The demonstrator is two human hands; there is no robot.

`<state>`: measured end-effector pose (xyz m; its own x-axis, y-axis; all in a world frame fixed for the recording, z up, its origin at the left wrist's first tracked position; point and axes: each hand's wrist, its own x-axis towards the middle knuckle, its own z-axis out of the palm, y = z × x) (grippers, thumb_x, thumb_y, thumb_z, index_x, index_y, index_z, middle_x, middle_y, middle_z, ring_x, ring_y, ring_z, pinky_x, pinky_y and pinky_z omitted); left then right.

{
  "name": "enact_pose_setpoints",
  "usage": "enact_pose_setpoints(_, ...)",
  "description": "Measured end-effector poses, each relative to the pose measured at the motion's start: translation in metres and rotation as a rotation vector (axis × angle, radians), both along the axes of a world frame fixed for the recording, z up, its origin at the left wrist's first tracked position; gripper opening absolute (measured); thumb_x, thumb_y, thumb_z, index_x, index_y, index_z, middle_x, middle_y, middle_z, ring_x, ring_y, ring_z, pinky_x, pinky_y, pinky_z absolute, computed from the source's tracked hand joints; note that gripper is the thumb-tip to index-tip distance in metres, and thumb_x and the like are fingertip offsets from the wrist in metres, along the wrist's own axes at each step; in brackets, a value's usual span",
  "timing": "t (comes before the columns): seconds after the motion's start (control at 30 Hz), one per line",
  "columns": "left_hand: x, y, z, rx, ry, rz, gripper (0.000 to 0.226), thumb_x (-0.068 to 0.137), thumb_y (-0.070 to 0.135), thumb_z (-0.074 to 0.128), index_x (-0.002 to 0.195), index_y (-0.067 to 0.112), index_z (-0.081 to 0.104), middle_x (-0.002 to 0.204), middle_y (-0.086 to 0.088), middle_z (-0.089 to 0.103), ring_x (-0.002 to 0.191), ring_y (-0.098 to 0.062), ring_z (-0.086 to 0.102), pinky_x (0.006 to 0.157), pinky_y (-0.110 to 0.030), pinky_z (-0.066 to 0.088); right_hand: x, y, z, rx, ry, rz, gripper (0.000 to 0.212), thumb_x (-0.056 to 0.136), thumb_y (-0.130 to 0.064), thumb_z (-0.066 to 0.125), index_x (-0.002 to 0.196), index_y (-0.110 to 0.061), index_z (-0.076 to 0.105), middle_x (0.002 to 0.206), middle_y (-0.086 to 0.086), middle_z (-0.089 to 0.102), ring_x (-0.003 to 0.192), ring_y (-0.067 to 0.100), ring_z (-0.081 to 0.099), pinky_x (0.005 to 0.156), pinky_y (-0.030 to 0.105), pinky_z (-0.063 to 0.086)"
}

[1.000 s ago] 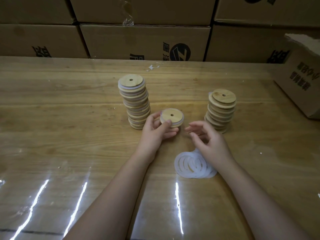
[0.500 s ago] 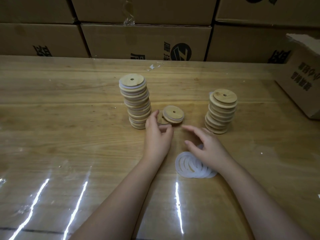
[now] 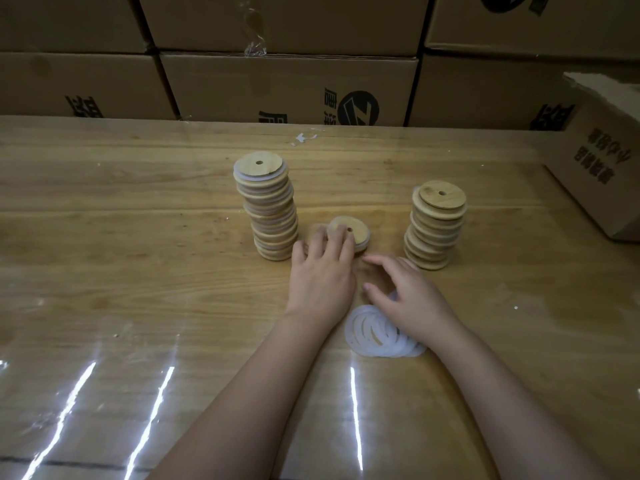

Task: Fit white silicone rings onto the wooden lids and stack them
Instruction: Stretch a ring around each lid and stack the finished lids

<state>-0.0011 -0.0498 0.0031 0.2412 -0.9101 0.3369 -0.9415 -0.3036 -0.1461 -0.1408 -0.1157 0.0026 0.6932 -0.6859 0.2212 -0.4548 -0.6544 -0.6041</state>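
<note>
The lid (image 3: 357, 231) that the next move turns on lies flat on the tabletop (image 3: 138, 244) between two stacks, hole upward, straight ahead of the left hand (image 3: 322, 275). That hand's grip is not closed. Its fingers (image 3: 344, 241) lie stretched over the lid's near edge and press on it from above, with the thumb off to the left. The lid is round and has no long axis, so any approach from the near side would do. The light is too dim to tell whether a ring sits on it.

The tall stack (image 3: 270, 209) stands just beside the lid on its left and leans a little. The left hand is the nearer one to both. If the lid is to go on top, it must rise well above where it lies, and a nudge could topple the leaning stack.

The right hand (image 3: 408, 296) hangs over the far side of the pile of rings (image 3: 377, 337). Its grip is apart, the fingers spread and loose, holding nothing I can see. The shorter stack (image 3: 436, 226) stands just beyond its fingertips. Cardboard boxes (image 3: 287, 88) line the far edge, and another box (image 3: 602, 168) sits well apart on the right.
</note>
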Motion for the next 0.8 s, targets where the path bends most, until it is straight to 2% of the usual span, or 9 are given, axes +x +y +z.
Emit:
enact_pose_setpoints(0.1,-0.001,0.002,0.0,-0.047,-0.047,0.018,0.049,0.081,0.037,0.058,0.127,0.023,0.057,0.132,-0.004,0.057,0.111,-0.027,0.058,0.083,-0.037,0.046,0.0,0.0,0.001,0.001,0.009,0.003,0.041,0.087,-0.026,0.061,0.127,-0.024,0.053,0.126,-0.009,0.055,0.121,0.011,0.045,0.103,0.031,0.036)
enact_pose_setpoints(0.23,-0.003,0.003,0.001,0.015,-0.103,0.056,0.048,0.081,0.041,0.056,0.128,0.033,0.055,0.128,-0.011,0.059,0.094,-0.028,0.061,0.077,-0.034,0.045,0.0,0.0,0.0,-0.012,0.014,-0.001,0.039,0.087,-0.025,0.061,0.126,-0.023,0.054,0.126,-0.009,0.055,0.121,0.011,0.044,0.102,0.029,0.035)
enact_pose_setpoints(0.33,-0.006,0.005,0.003,0.014,-0.148,0.099,0.047,0.079,0.041,0.054,0.126,0.033,0.057,0.124,-0.013,0.061,0.084,-0.024,0.061,0.072,-0.03,0.044,-0.001,-0.001,-0.001,0.0,0.007,-0.01,0.038,0.087,-0.026,0.061,0.125,-0.025,0.055,0.127,-0.011,0.054,0.122,0.008,0.044,0.102,0.027,0.035)
enact_pose_setpoints(0.53,-0.01,0.008,0.009,0.013,-0.096,0.16,0.048,0.078,0.04,0.051,0.125,0.03,0.056,0.126,-0.012,0.059,0.086,-0.025,0.057,0.075,-0.032,0.042,-0.001,-0.001,-0.001,0.028,-0.016,-0.027,0.037,0.088,-0.026,0.061,0.124,-0.025,0.056,0.125,-0.011,0.055,0.12,0.006,0.045,0.097,0.022,0.034)
enact_pose_setpoints(0.63,-0.008,0.009,0.011,-0.058,-0.054,0.143,0.047,0.077,0.036,0.053,0.122,0.026,0.059,0.123,-0.01,0.06,0.083,-0.026,0.057,0.071,-0.033,0.042,0.0,-0.001,-0.001,0.041,-0.022,-0.028,0.037,0.088,-0.026,0.061,0.124,-0.024,0.056,0.124,-0.01,0.056,0.118,0.006,0.046,0.094,0.019,0.034)
enact_pose_setpoints(0.73,-0.006,0.01,0.012,-0.142,0.053,-0.001,0.041,0.077,0.031,0.044,0.11,0.018,0.065,0.117,-0.01,0.062,0.085,-0.029,0.058,0.069,-0.036,0.043,0.0,-0.002,-0.001,0.044,-0.033,-0.025,0.036,0.088,-0.024,0.061,0.124,-0.022,0.057,0.123,-0.009,0.057,0.117,0.006,0.048,0.094,0.018,0.036)
enact_pose_setpoints(0.8,-0.007,0.011,0.01,-0.214,0.235,-0.122,0.04,0.079,0.028,0.04,0.106,0.015,0.067,0.113,-0.01,0.062,0.09,-0.031,0.057,0.071,-0.038,0.044,0.0,-0.002,-0.001,0.041,-0.047,-0.023,0.035,0.088,-0.021,0.062,0.122,-0.019,0.059,0.12,-0.007,0.059,0.115,0.009,0.05,0.092,0.018,0.037)
